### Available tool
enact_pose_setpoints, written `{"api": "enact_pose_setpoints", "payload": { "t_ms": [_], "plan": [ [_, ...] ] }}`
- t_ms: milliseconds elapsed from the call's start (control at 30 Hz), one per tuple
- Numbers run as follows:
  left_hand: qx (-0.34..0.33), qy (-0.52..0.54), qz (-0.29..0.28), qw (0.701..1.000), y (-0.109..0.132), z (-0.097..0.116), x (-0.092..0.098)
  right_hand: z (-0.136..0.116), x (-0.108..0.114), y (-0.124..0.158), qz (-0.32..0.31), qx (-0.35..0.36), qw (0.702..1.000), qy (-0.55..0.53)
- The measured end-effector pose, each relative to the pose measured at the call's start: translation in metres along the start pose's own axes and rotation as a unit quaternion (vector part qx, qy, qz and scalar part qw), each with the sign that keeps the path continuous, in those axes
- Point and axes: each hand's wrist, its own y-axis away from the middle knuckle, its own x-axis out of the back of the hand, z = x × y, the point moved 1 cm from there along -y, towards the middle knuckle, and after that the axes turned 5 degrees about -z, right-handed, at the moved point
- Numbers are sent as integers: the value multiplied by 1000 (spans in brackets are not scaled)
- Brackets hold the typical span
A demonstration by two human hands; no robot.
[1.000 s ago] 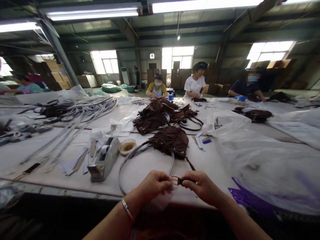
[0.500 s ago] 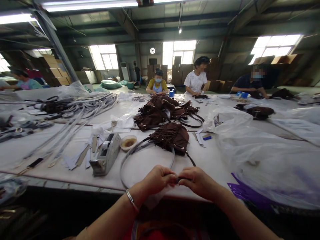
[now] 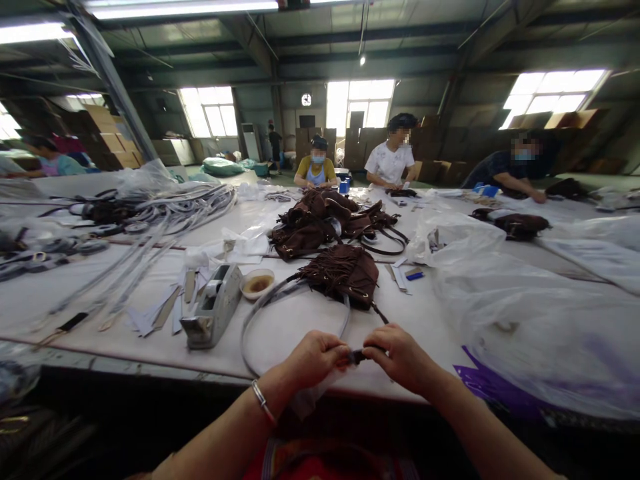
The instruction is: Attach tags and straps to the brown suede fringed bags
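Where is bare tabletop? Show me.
Bare table shows inside the grey strap loop and beyond the right hand, between the front bag and plastic sheeting. Crowded: around the bag pile and, left, by the tape dispenser and paper strips.

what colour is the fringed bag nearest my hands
The fringed bag is dark brown, shown best in the head view.

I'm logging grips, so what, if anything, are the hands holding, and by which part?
The strap, gripped by the right hand just short of the left hand, which pinches clear plastic and hides the strap beyond.
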Motion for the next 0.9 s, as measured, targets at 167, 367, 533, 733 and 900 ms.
{"api": "enact_pose_setpoints", "payload": {
  "t_ms": [167,367,533,733,900],
  "plan": [
    [6,-30,14,999,-4,3,-5,-10,-10,-4,19,5,1000,2],
    [16,-95,35,995,-4,-1,-7,-6,-8,3,-2,36,999,-16],
    [49,-149,49,986,-11,-8,-8,12,-1,7,-9,41,998,54],
    [46,-255,72,963,-24,5,-10,22,-3,5,7,28,999,27],
    [43,-232,47,971,-26,6,-9,30,6,7,14,41,999,-26]
  ]
}}
